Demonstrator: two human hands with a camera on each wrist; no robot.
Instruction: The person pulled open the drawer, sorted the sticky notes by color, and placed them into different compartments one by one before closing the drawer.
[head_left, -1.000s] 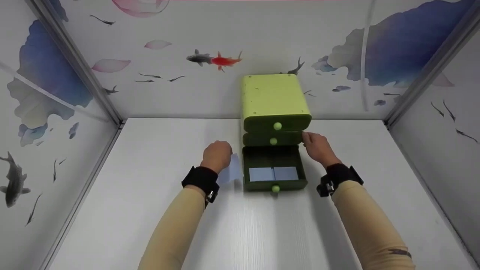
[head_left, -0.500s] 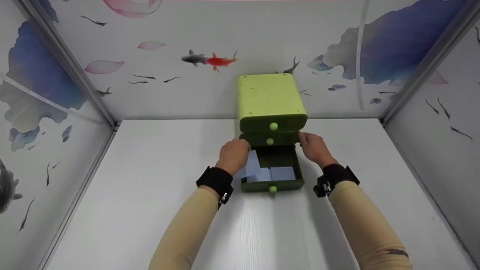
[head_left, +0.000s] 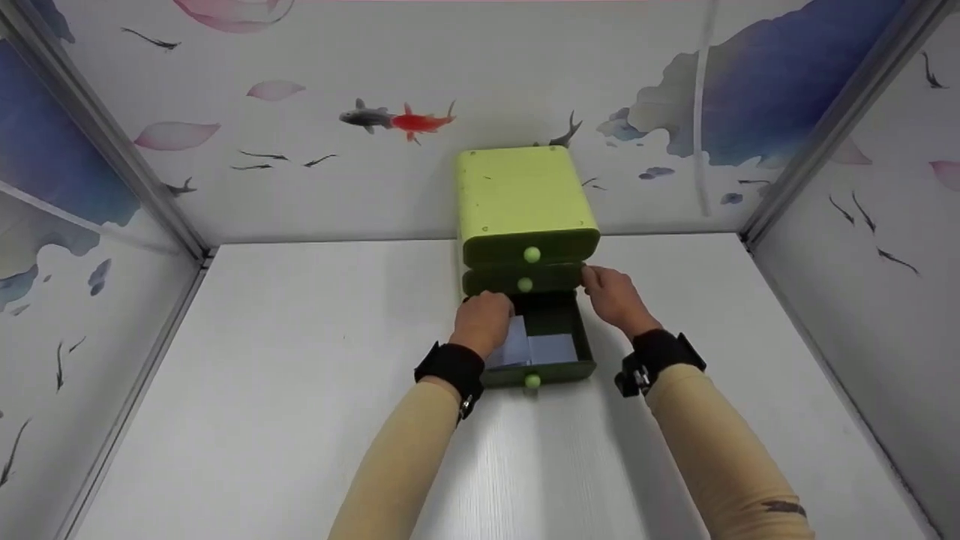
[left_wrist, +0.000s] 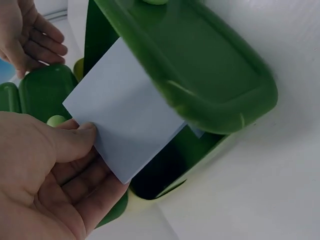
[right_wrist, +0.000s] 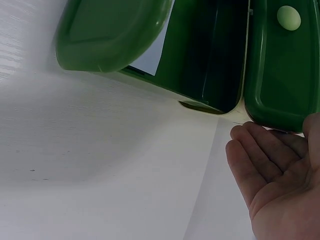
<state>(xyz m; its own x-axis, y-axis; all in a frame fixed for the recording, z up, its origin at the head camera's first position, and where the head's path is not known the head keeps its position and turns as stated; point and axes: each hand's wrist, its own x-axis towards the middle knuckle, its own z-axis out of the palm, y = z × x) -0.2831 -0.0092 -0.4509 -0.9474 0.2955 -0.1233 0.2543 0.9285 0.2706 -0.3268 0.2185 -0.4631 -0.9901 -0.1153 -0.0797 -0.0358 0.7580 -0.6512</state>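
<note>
A lime-green desktop cabinet (head_left: 525,195) with dark green drawer fronts stands against the back wall. Its bottom drawer (head_left: 570,371) is pulled out. My left hand (head_left: 482,324) pinches a pale blue square paper (left_wrist: 125,107) between thumb and fingers, partly inside that drawer at its left side. Another pale blue paper (head_left: 553,349) lies in the drawer's right half; what lies under the held one is mostly hidden. My right hand (head_left: 615,301) touches the right edge of the middle drawer (head_left: 559,276), its fingers fairly straight in the right wrist view (right_wrist: 280,170).
The top drawer front (head_left: 574,246) is flush with the cabinet, and each front has a round light green knob (head_left: 532,255). A white tabletop (head_left: 300,397) lies around the cabinet. Printed walls (head_left: 300,187) close in the back and both sides.
My left hand has moved right with the pale blue paper, from beside the cabinet into the left part of the bottom drawer, and lower. My right hand stays at the middle drawer's edge.
</note>
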